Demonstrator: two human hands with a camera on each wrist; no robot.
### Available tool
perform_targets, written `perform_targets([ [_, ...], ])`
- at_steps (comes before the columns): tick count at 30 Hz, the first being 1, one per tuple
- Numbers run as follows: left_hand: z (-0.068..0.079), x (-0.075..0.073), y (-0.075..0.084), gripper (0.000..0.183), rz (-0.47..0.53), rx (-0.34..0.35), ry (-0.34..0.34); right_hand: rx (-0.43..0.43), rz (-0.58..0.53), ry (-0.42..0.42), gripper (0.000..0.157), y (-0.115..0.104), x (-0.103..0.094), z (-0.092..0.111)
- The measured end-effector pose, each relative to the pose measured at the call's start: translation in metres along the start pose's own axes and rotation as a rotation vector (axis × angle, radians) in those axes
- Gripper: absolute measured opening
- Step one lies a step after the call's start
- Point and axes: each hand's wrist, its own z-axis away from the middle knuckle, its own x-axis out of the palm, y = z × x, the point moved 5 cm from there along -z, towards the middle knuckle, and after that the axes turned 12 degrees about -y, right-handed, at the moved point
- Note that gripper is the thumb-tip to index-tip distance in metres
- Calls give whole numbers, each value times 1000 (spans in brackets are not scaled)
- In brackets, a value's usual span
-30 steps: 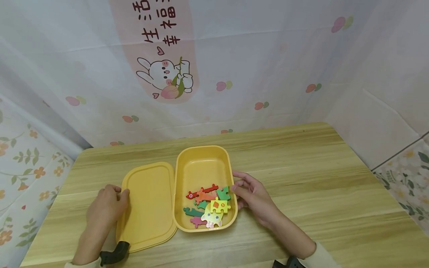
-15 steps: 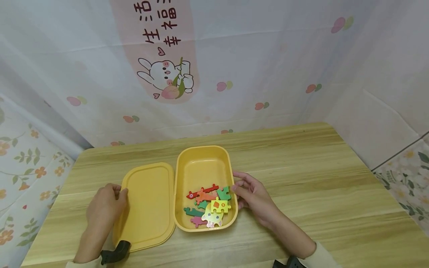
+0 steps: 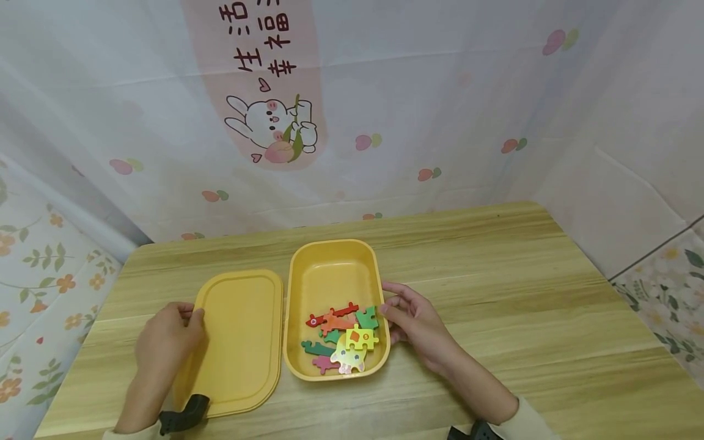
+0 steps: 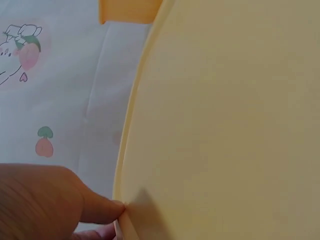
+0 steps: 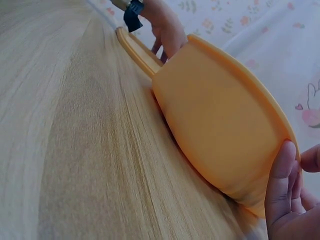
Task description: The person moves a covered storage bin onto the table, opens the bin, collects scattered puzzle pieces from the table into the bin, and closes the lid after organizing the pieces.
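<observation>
A yellow plastic lid (image 3: 236, 342) lies left of a yellow box (image 3: 333, 263), a narrow gap between them. My left hand (image 3: 167, 339) pinches the lid's left edge, its thumb (image 4: 102, 206) on the rim in the left wrist view. On the box's right side, my right hand (image 3: 415, 321) holds the wall, thumb at the rim and fingers against the outside. Inside the box are several jigsaw puzzle pieces, among them a yellow numbered piece (image 3: 361, 338), a green piece (image 3: 366, 318) and a pale yellow animal-face piece (image 3: 348, 359).
Everything rests on a wood-grain table (image 3: 495, 293). A white printed curtain (image 3: 440, 110) hangs behind its far edge, and a floral cloth (image 3: 44, 293) stands at the left. Black straps sit on both wrists.
My left hand has drawn the lid slightly left, and a gap has opened beside the box. The right hand, box and puzzle pieces have stayed put.
</observation>
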Motion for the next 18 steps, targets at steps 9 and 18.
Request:
perform_targets([
  [9,-7,0,-6,56,79,74,-105,1,-10,0,56,1,-1,2],
  [18,-12,2,-13,70,272,81,-274,4,8,-17,55,-1,1,2],
])
